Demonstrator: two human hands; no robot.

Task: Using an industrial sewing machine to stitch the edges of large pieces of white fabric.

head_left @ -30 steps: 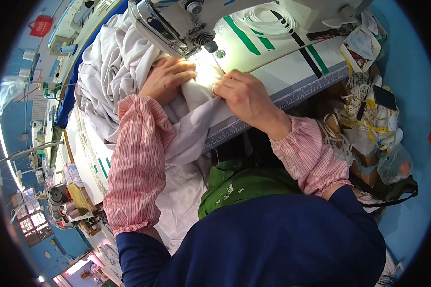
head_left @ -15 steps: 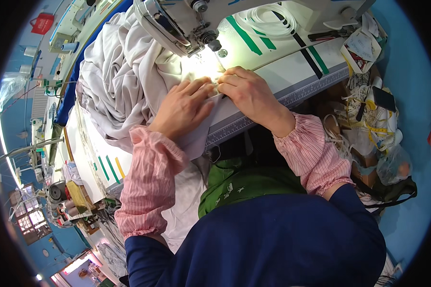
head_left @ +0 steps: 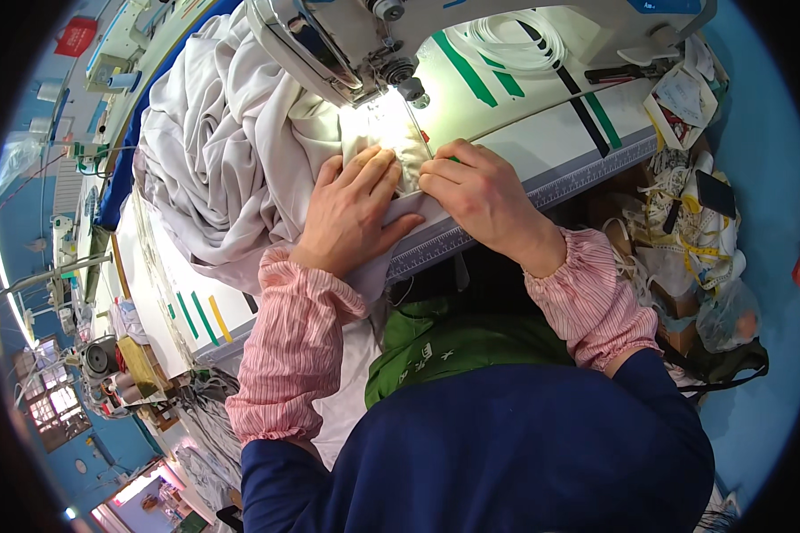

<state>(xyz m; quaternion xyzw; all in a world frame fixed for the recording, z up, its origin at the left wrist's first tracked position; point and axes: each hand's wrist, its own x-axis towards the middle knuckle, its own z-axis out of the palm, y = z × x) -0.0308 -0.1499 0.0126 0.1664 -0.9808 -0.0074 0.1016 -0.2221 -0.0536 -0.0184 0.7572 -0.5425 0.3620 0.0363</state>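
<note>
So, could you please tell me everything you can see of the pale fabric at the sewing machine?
The pale fabric is a greyish-white, soft-looking cloth, heaped in deep folds on the table left of the sewing machine. One flat edge runs under the lit needle area. The left hand lies flat on it; the right hand presses its edge with the fingertips. A part hangs over the table's front edge.

Left hand (head_left: 351, 213), right hand (head_left: 476, 191) flat on white fabric (head_left: 231, 169) beside sewing machine (head_left: 329, 40).
</note>
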